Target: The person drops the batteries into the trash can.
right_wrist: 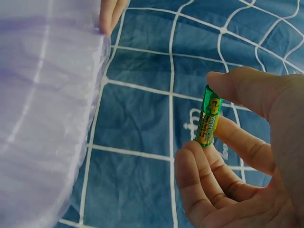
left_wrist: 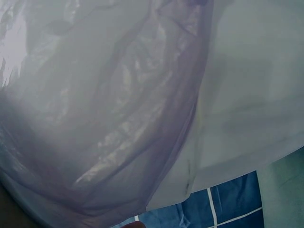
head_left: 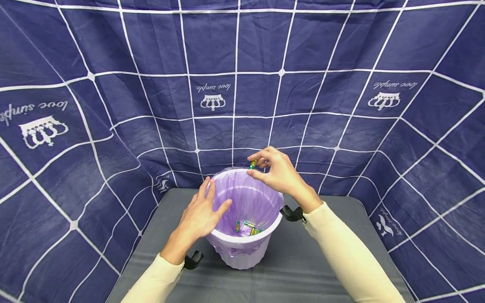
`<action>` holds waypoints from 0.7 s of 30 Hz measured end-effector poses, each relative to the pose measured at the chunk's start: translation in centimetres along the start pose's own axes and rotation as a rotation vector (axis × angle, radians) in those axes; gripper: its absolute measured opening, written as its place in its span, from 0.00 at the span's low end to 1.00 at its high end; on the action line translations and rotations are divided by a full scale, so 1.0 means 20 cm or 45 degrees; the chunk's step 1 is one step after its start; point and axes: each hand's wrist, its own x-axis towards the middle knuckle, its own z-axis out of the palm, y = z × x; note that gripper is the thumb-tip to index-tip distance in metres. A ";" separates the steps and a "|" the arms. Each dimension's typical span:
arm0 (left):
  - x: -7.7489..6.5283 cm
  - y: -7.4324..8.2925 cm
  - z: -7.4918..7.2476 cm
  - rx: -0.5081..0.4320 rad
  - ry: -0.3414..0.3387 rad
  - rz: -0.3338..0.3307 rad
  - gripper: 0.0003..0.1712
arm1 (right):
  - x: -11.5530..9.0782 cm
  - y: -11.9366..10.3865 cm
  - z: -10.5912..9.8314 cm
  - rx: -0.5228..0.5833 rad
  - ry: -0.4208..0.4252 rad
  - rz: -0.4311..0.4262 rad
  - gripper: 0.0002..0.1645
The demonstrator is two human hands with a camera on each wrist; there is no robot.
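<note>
In the head view, a pale purple bin point(head_left: 242, 257) is lined with a thin purple bag point(head_left: 261, 195) folded over its rim. Several green and yellow batteries point(head_left: 249, 224) lie at the bottom of the bag. My right hand point(head_left: 279, 171) pinches one more battery point(right_wrist: 209, 116) by its ends between thumb and fingertips, at the bin's far right rim. Its green and gold label faces the right wrist view. My left hand point(head_left: 199, 213) is at the bin's left rim, fingers spread and mostly straight. Bag and bin wall fill most of the left wrist view.
The bin stands on a grey padded surface point(head_left: 310, 261). A dark blue cloth point(head_left: 261, 97) with white grid lines and crown prints hangs behind and on both sides. Black straps point(head_left: 292, 213) sit at both wrists, beside cream sleeves point(head_left: 348, 248).
</note>
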 end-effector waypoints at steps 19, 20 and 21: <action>0.00 0.00 -0.01 -0.001 -0.014 0.002 0.58 | 0.09 -0.04 0.11 -0.030 -0.115 0.040 0.25; 0.00 0.00 -0.01 0.000 -0.011 0.005 0.58 | 0.09 -0.04 0.10 -0.040 -0.122 0.046 0.26; 0.01 0.00 -0.01 0.000 -0.009 0.006 0.58 | 0.08 -0.04 0.10 -0.050 -0.127 0.049 0.26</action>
